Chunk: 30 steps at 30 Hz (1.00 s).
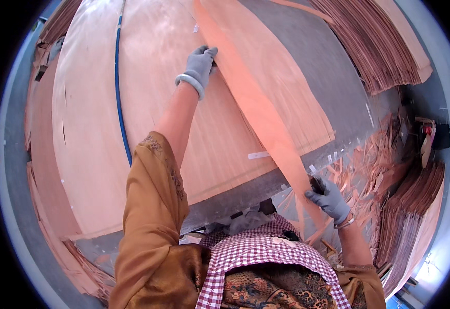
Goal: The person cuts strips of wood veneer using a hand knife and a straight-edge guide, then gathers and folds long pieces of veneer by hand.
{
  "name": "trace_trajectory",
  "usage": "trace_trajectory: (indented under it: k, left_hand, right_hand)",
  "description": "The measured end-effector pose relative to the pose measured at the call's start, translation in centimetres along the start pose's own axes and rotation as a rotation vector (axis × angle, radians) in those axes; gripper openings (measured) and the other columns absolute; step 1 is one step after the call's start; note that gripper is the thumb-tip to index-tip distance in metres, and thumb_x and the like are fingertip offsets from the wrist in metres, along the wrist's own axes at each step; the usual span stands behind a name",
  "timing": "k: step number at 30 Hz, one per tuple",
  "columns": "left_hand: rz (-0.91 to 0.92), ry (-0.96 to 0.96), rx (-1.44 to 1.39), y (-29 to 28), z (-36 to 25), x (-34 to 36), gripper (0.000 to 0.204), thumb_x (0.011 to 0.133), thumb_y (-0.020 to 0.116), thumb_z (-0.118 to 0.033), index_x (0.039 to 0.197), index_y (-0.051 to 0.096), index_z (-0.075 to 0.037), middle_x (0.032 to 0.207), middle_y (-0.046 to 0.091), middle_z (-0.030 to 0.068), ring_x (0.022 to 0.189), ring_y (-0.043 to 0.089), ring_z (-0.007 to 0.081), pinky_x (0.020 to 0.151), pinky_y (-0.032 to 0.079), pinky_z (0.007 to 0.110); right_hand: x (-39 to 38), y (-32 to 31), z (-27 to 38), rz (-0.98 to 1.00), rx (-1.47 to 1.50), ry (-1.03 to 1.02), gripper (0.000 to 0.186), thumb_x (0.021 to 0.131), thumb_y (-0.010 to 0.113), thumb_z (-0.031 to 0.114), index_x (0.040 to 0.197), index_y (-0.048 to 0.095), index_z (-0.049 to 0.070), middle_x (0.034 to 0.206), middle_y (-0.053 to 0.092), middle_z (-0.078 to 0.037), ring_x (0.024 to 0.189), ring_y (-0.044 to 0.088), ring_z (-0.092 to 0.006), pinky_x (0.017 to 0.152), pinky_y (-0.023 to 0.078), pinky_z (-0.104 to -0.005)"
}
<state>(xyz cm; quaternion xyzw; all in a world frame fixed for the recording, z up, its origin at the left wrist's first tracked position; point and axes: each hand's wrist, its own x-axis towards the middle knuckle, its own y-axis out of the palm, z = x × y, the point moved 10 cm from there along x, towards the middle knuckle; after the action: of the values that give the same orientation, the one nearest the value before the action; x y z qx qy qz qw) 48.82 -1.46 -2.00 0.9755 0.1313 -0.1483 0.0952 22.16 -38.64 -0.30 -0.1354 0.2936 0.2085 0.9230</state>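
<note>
A long, narrow orange wood veneer strip (258,105) runs from the far edge of the table toward me, slanting to the right. My left hand (199,68), in a grey glove, is closed at the strip's left edge far up the sheet. Something dark shows under its fingers, and I cannot make out what it is. My right hand (332,200), gloved too, pinches the strip's near right edge, just past the table's front. Beneath the strip lies a broad pale veneer sheet (153,103). To the strip's right, another veneer piece (292,98) ends in a slanted edge.
A blue cord (117,77) stretches lengthwise over the sheet. The grey tabletop (333,67) shows at the right. Stacked veneer (371,41) stands far right, with another stack (410,216) nearer. Torn veneer scraps (366,165) heap between them. A small white label (258,155) lies on the sheet.
</note>
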Motion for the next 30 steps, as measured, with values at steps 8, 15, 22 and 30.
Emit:
trace_trajectory:
  k: [8,15,22,30]
  left_hand:
    - [-0.305,0.285,0.936,-2.0,-2.3,0.2,0.022,0.081,0.067,-0.030,0.091,0.068,-0.010,0.112,0.060,0.0026,0.104,0.053,0.0185,0.089,0.043,0.031]
    - [-0.530,0.275,1.281,-3.1,-1.9,-1.7,0.031,0.079,0.067,-0.037,0.100,0.067,-0.014,0.131,0.051,0.0043,0.127,0.038,0.0273,0.101,0.037,0.040]
    - [-0.248,0.533,1.445,-1.3,-0.7,-1.2,0.038,0.087,0.059,-0.031,0.125,0.057,-0.024,0.138,0.046,0.0002,0.128,0.040,0.0242,0.103,0.038,0.037]
    - [-0.090,0.520,1.349,-0.6,-1.2,-0.2,0.036,0.089,0.055,-0.028,0.125,0.056,-0.025,0.139,0.046,-0.0011,0.125,0.044,0.0198,0.103,0.040,0.032]
  right_hand:
    - [0.5,1.1,-2.4,-0.081,-0.090,-0.003,0.037,0.085,0.067,0.013,0.115,0.052,0.000,0.102,0.057,-0.002,0.092,0.050,-0.0084,0.082,0.044,-0.0228]
    - [0.1,0.9,-1.9,-0.119,-0.290,0.006,0.030,0.083,0.066,0.009,0.109,0.055,0.001,0.091,0.057,-0.003,0.081,0.053,-0.0100,0.073,0.046,-0.0260]
    - [2.4,-2.2,9.0,-0.126,-0.363,-0.231,0.031,0.087,0.054,0.013,0.114,0.053,-0.002,0.098,0.060,-0.012,0.078,0.059,-0.0158,0.070,0.048,-0.0283]
    - [20.2,5.1,17.2,0.007,-0.224,-0.100,0.021,0.096,0.045,0.021,0.101,0.050,0.001,0.081,0.065,-0.009,0.065,0.063,-0.0124,0.054,0.047,-0.0254]
